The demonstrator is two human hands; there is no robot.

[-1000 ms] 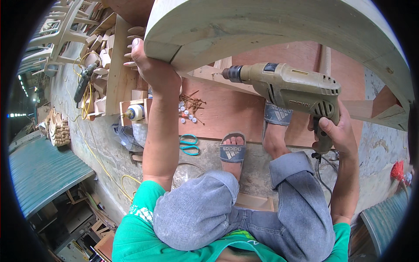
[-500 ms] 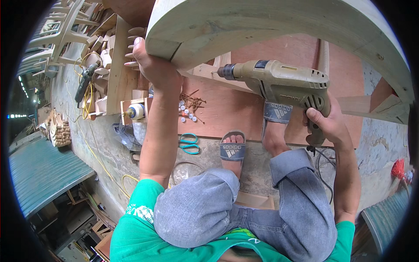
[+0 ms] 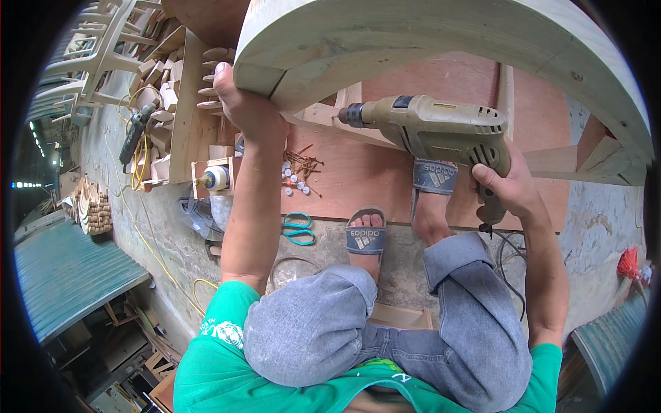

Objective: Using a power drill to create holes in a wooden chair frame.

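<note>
My right hand [image 3: 502, 180] is wrapped round the handle of an olive-green power drill [image 3: 441, 127]. The drill lies level and points left, its bit meeting or nearly meeting a pale wooden rail [image 3: 323, 113]. That rail runs beneath a large curved wooden piece [image 3: 427, 34], which arches across the top of the view. At the left end of the arch, my left hand [image 3: 244, 100] grips the wood, thumb showing on the outer side and the other fingers hidden behind it. A reddish-brown board [image 3: 358, 186] lies on the floor below.
Scattered screws [image 3: 300, 165] and small white caps lie on the board. Teal-handled scissors [image 3: 297, 228] rest near its front edge. Left of my arm stand a glue bottle [image 3: 215, 178] and a wooden crate of cut pieces [image 3: 180, 89]. Another power tool [image 3: 136, 138] hangs by the crate. The drill's cord [image 3: 509, 272] trails down right.
The drill and my right hand have shifted slightly left. The curved piece has moved a little to the right and down at its left end; my left hand still holds it.
</note>
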